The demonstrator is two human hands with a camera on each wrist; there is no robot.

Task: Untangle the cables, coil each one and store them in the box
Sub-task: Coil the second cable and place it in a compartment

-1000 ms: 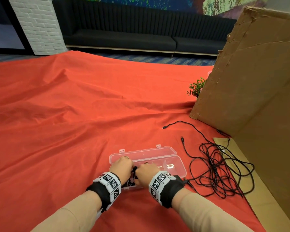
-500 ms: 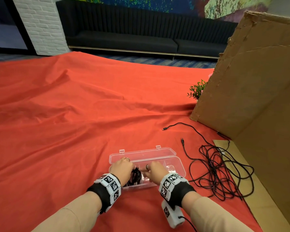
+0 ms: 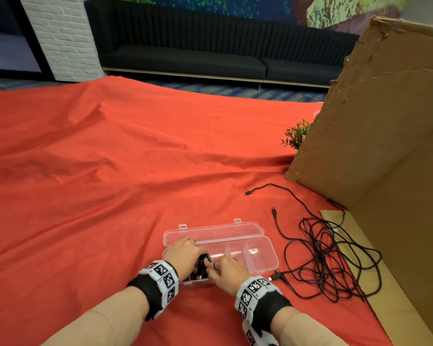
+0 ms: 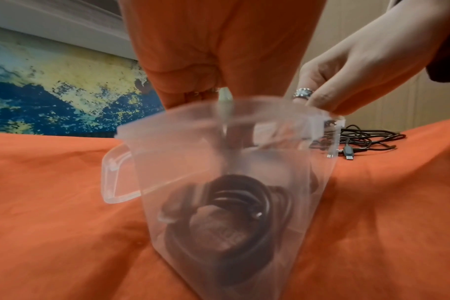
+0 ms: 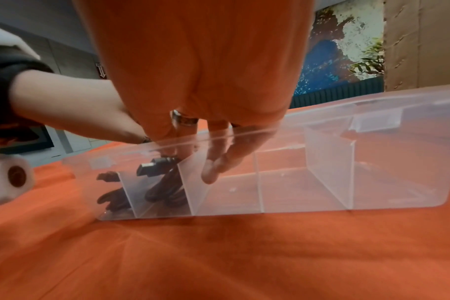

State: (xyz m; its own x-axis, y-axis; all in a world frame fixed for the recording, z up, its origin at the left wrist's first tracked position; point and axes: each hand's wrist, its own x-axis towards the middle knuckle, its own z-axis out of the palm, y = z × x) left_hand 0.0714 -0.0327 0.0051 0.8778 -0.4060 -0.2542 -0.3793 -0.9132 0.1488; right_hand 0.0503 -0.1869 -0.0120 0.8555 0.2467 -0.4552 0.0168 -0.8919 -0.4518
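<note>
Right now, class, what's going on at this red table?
A person is packing cables into a clear plastic box whose lid lies open. Both hands are at its left end: the left hand and the right hand are tucking a coiled black cable into the end compartments. The other compartments look empty. A tangled heap of black cable lies on the red cloth to the right of the box, beside a cardboard panel, not yet sorted.

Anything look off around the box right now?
One plug of the coiled cable sticks up in the clear box near its left end, while a tangled cable pile remains loose on the red cloth.
</note>
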